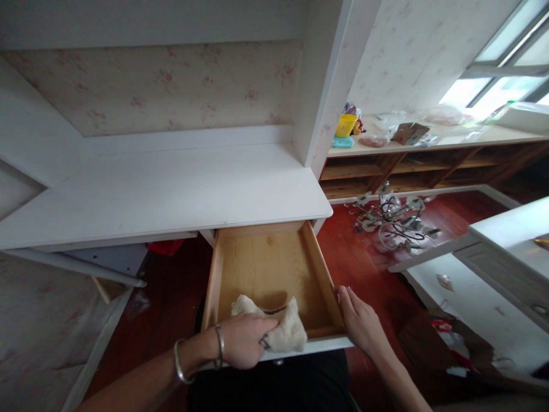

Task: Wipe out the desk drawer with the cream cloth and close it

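While cloth at drawer front, chandelier on flr nr shelves.

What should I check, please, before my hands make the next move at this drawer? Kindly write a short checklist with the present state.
1. Drawer pulled out from under the white desk: ok, its inside shows.
2. Cloth held: ok, the left hand has it at the drawer's front edge.
3. Right hand touching the drawer: ok, at the right side, near the front.
4. Both hands clear of the drawer's edges: not ok, both are there.
5. Metal light fixture apart from the drawer: ok, it lies on the red floor beyond.
6. Cloth damp or dry: cannot tell.
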Demonstrator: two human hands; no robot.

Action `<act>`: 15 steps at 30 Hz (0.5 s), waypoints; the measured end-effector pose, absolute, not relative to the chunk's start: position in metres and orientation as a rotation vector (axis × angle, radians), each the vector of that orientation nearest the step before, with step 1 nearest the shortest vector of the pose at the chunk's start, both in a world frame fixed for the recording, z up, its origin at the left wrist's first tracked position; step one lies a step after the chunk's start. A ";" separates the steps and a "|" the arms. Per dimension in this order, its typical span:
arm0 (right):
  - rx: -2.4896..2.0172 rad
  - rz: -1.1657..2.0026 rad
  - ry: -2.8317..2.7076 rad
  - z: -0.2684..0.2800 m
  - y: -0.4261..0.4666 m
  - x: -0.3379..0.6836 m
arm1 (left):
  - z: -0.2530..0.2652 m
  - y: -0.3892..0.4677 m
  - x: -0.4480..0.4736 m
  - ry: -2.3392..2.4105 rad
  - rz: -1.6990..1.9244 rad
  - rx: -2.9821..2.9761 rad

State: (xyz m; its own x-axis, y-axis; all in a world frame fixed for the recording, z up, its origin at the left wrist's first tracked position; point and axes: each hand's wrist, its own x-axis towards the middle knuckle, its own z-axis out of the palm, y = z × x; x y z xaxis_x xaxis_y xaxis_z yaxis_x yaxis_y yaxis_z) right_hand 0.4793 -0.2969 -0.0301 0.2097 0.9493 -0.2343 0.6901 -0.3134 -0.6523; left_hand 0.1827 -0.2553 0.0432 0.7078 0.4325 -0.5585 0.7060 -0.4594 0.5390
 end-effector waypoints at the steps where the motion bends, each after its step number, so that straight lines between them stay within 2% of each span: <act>1: -2.070 0.860 -1.466 -0.032 -0.297 0.480 | 0.040 -0.254 0.202 0.835 -0.426 2.120; 8: -1.826 0.853 -1.110 -0.046 -0.298 0.486 | 0.028 -0.259 0.303 0.819 -0.362 2.188; 12: -1.643 1.084 -0.774 -0.040 -0.296 0.484 | 0.026 -0.264 0.301 0.851 -0.323 2.218; 15: -1.560 1.139 -0.508 -0.040 -0.293 0.486 | 0.023 -0.256 0.286 0.833 -0.292 2.190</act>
